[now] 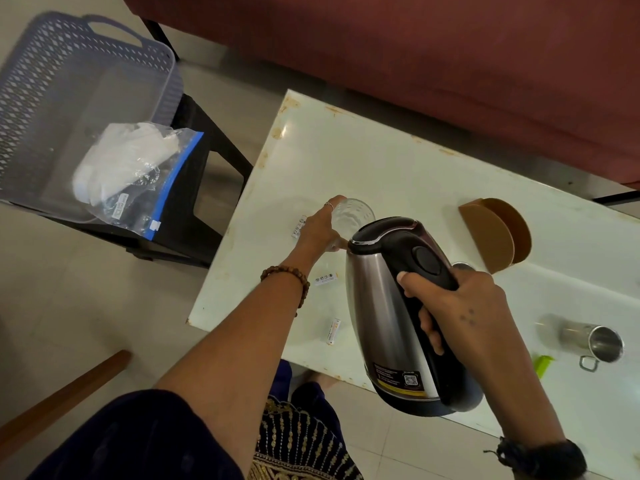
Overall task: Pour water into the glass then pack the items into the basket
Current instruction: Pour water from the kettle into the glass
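Note:
My right hand (460, 306) grips the black handle of a steel electric kettle (377, 306), tilted with its spout toward a clear glass (353, 216) on the white table (398, 168). My left hand (320, 230) wraps the glass's near side and steadies it. Three small batteries lie on the table: one (300, 227) left of my left hand, one (325, 280) by my wrist, one (333, 331) beside the kettle body. A grey lattice basket (41, 98) sits on a dark stool at the left, with a zip bag (138, 174) of white items hanging over its rim.
A brown round holder (495, 233) stands at the table's right. A steel mug (594, 341) lies on its side near a green object (542, 365). A red sofa (450, 64) runs behind the table. A wooden bar (62, 396) crosses the lower left floor.

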`<state>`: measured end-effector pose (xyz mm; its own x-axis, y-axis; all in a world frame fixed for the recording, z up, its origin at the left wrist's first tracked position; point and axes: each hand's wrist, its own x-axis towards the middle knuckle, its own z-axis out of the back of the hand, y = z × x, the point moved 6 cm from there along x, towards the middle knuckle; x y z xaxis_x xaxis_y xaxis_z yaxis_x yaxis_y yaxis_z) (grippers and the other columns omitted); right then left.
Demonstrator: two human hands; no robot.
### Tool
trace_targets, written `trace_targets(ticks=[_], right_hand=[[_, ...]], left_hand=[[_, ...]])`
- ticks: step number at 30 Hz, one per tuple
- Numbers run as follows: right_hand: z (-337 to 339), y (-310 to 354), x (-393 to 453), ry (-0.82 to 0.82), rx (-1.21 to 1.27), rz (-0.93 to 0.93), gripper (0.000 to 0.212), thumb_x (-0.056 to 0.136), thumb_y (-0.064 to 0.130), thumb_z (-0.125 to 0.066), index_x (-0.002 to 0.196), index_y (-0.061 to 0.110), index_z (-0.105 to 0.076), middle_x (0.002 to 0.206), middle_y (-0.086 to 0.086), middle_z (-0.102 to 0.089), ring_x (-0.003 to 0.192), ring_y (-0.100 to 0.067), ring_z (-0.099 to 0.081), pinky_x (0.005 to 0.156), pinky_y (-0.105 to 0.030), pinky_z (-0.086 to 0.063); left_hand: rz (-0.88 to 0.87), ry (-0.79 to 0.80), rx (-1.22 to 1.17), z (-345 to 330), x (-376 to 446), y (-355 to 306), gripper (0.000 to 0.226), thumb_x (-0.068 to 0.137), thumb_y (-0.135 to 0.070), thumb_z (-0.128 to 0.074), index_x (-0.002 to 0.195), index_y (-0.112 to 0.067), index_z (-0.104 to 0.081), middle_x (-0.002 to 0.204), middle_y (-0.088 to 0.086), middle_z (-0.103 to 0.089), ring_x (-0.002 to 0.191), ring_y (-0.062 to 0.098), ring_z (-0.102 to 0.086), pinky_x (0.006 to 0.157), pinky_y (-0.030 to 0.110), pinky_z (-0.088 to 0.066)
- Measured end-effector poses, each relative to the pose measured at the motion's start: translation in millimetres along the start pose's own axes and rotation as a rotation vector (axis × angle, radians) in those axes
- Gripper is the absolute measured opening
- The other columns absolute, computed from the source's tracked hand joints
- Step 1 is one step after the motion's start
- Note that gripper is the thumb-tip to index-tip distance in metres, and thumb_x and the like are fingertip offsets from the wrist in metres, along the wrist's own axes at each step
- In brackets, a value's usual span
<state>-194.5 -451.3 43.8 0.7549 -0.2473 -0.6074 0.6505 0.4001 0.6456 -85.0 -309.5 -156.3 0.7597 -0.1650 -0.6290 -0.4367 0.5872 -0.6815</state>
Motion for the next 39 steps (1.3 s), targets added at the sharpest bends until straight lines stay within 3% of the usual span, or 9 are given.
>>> trace_targets(ticks=[2,7,10,13,17,26,34,39], right_hand=[[0.3,-0.1,-0.7,0.002,0.0,-0.007,0.026,0.083,0.021,-0.064,0.061,0.011,-0.055,0.037,0.0,-0.049,0.025,-0.005,-0.04,0.033,-0.011,-0.037],[0.8,-1.7,0.1,0.006,0.017,-0.025,0.025,0.082,0.022,-0.065,0.062,0.01,-0.056,0.036,0.001,-0.048,0.025,-0.004,-0.04,0.032,-0.012,-0.036],[1.0,-1.5,0.3,0.007,0.016,-0.021,0.025,0.081,0.021,-0.065,0.06,0.009,-0.057,0.035,0.0,-0.048,0.025,-0.006,-0.039,0.032,-0.013,-0.037],[0.3,-1.7,1.4,0.01,0.02,-0.025,0.027,0.081,0.021,-0.065,0.058,0.009,-0.057,0.035,0.0,-0.048,0.025,-0.007,-0.038,0.032,-0.012,-0.037],[-0.5,-3.4,4.4,0.018,0.02,-0.045,0.025,0.081,0.021,-0.064,0.061,0.007,-0.059,0.034,0.0,-0.048,0.025,-0.006,-0.039,0.031,-0.012,-0.036],[-3.2,2.0,5.7,0.045,0.002,-0.031,0.022,0.082,0.02,-0.064,0.065,0.005,-0.061,0.035,0.0,-0.047,0.025,-0.006,-0.04,0.032,-0.013,-0.038],[-4.5,2.6,5.8,0.064,0.011,-0.074,0.021,0.083,0.017,-0.063,0.068,0.002,-0.061,0.034,0.001,-0.046,0.024,-0.008,-0.038,0.031,-0.012,-0.036],[-7.2,5.4,3.8,0.091,0.034,-0.105,0.02,0.084,0.015,-0.062,0.07,0.002,-0.059,0.042,-0.005,-0.045,0.023,-0.007,-0.036,0.029,-0.013,-0.036]], left_hand=[[0.002,0.005,-0.009,0.7,-0.3,-0.3,0.09,0.066,0.004,-0.073,0.14,-0.027,-0.031,0.136,0.007,-0.049,0.111,0.026,-0.049,0.082,0.03,-0.05],[-0.002,0.025,-0.103,1.6,-2.2,-1.7,0.086,0.067,0.007,-0.07,0.138,-0.027,-0.034,0.135,0.005,-0.047,0.101,0.018,-0.041,0.047,0.008,-0.045],[0.005,0.032,-0.165,1.1,-3.5,-0.8,0.085,0.067,0.01,-0.068,0.137,-0.026,-0.035,0.135,0.006,-0.047,0.102,0.02,-0.042,0.05,0.013,-0.048],[0.007,0.043,-0.2,0.8,-4.0,-0.6,0.086,0.067,0.011,-0.069,0.137,-0.027,-0.035,0.136,0.005,-0.045,0.103,0.019,-0.042,0.047,0.009,-0.049],[0.011,0.051,-0.204,0.6,-5.6,-1.4,0.086,0.067,0.01,-0.069,0.137,-0.026,-0.035,0.136,0.007,-0.045,0.105,0.021,-0.041,0.061,0.021,-0.054],[-0.012,0.034,-0.165,1.4,-5.8,-2.1,0.086,0.067,0.009,-0.069,0.137,-0.028,-0.035,0.133,0.007,-0.047,0.101,0.019,-0.042,0.041,0.003,-0.044],[-0.031,0.024,-0.079,0.3,-2.8,-0.9,0.088,0.066,0.005,-0.073,0.138,-0.028,-0.033,0.136,0.006,-0.047,0.1,0.016,-0.039,0.041,0.0,-0.04],[-0.027,0.031,-0.048,0.6,-0.9,-0.8,0.089,0.067,0.004,-0.073,0.139,-0.027,-0.031,0.135,0.007,-0.047,0.1,0.017,-0.041,0.049,0.009,-0.043]])
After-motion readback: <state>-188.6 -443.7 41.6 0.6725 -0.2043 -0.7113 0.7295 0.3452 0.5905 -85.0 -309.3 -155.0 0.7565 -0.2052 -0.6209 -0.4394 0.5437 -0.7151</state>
